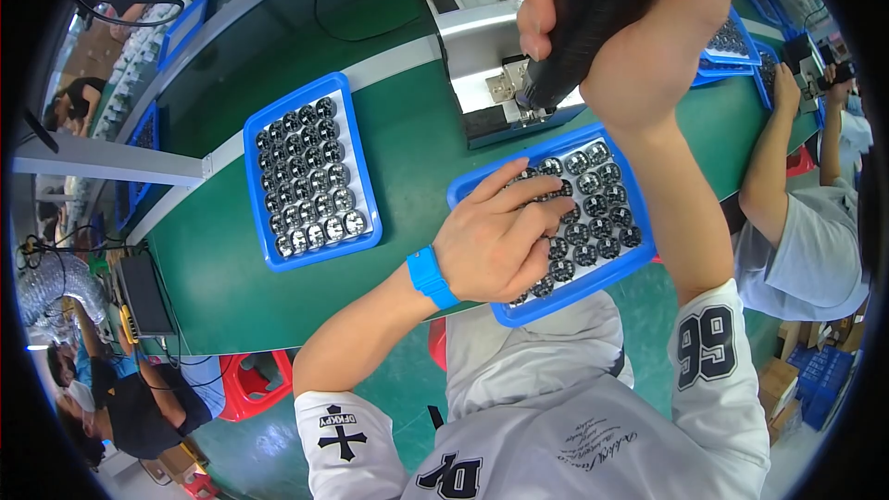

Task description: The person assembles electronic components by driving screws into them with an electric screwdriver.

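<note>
Right hand gripping tool, long axis slanting, tip down-left at fixture, left hand over parts, grip unclear, green table, co-worker rightward

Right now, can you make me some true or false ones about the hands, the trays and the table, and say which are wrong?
1. The left hand is over the near tray. True.
2. The right hand is empty. False: it grips a black handle.
3. The blue band is on the right arm. False: it is on the left arm.
4. The far-left tray holds shiny round pieces in rows. True.
5. The table is red. False: it is green.
</note>
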Demonstrator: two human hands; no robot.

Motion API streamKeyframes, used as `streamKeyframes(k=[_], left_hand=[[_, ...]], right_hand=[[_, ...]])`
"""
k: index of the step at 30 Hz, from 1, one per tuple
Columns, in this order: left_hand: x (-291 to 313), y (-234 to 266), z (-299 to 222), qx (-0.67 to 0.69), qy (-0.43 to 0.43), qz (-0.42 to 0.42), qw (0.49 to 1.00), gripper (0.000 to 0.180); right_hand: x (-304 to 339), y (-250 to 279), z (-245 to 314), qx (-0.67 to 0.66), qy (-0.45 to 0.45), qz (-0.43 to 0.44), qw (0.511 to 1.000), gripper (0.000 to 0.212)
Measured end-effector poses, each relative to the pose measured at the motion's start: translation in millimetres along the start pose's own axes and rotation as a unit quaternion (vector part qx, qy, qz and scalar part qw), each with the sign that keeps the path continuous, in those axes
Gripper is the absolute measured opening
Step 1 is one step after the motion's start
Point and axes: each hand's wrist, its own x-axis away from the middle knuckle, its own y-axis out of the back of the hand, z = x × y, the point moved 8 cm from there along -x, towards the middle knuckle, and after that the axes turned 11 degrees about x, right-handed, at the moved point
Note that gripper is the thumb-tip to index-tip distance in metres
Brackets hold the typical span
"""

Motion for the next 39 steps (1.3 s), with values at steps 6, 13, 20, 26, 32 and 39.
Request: streamKeyframes(k=[6,13,20,26,32,39], left_hand=[[-2,-1,-1,0.0,0.001,0.004,1.0,0.023],[-1,-3,0,-0.003,-0.01,0.001,1.0,0.023],[2,3,-6,-0.029,-0.029,0.015,0.999,0.024],[-5,-11,-18,-0.074,-0.006,0.062,0.995,0.027],[-2,-26,-10,-0.138,0.026,0.131,0.981,0.038],[-3,-27,-14,-0.131,0.02,0.119,0.984,0.038]], right_hand=[[-12,-16,15,-0.014,0.217,0.187,0.958,0.093],[-5,-2,14,0.102,0.024,0.037,0.994,0.094],[75,45,47,0.164,-0.041,0.09,0.981,0.111],[121,65,69,0.156,0.015,0.022,0.987,0.113],[139,79,56,0.166,0.006,-0.078,0.983,0.122],[142,77,39,0.155,0.032,-0.116,0.981,0.129]])
